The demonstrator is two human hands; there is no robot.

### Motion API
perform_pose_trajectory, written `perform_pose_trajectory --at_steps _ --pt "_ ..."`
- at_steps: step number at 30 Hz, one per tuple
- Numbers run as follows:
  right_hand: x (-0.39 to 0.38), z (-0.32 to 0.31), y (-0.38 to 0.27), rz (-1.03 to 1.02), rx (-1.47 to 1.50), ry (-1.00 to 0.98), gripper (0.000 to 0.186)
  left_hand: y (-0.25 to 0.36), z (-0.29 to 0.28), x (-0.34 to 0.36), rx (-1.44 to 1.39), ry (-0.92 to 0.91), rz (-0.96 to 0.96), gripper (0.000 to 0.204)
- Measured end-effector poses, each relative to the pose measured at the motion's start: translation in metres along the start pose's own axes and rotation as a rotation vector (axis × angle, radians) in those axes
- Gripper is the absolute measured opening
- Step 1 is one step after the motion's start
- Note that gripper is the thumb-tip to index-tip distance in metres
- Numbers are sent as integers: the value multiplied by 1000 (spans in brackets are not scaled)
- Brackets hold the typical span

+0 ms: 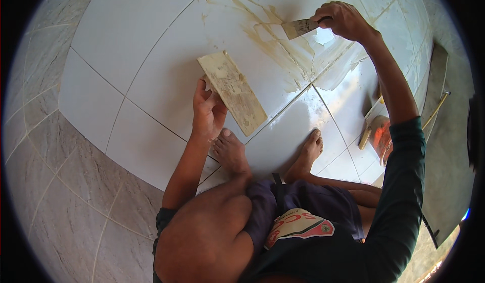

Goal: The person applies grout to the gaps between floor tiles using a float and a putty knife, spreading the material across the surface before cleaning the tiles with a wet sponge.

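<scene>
My left hand (208,112) is closed on the underside of a flat rectangular plastering float (233,92), whose pale face is smeared with grout and turned up. Its handle is hidden beneath the board. Farther out to the right, my right hand (346,21) grips the dark handle of a putty knife (300,28). The knife's wide metal blade points left, over or against the white tile; contact cannot be made out. Beige grout (268,33) lies in streaks along the joints and over the tiles around the blade.
White tiles (166,76) with dark joints spread under my bare feet. At the right stand an orange-red container (381,137) and a wooden-handled tool (365,135) beside my right arm. A dark board (452,182) lies farther right. Grey marbled tiles (76,182) border the left.
</scene>
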State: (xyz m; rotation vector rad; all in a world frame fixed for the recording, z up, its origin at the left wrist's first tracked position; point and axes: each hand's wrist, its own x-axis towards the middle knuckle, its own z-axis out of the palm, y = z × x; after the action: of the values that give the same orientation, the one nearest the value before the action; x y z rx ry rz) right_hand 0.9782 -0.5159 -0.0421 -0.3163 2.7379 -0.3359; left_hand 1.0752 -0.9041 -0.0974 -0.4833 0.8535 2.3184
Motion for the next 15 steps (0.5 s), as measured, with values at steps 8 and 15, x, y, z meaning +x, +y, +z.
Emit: perform_pose_trajectory --at_steps 8,15 --pt "-32 8 29 -29 -85 -81 10 -17 9 -13 -10 14 -53 43" --pt "-71 18 -25 -243 -28 -204 8 -30 13 -23 36 0 -81 43"
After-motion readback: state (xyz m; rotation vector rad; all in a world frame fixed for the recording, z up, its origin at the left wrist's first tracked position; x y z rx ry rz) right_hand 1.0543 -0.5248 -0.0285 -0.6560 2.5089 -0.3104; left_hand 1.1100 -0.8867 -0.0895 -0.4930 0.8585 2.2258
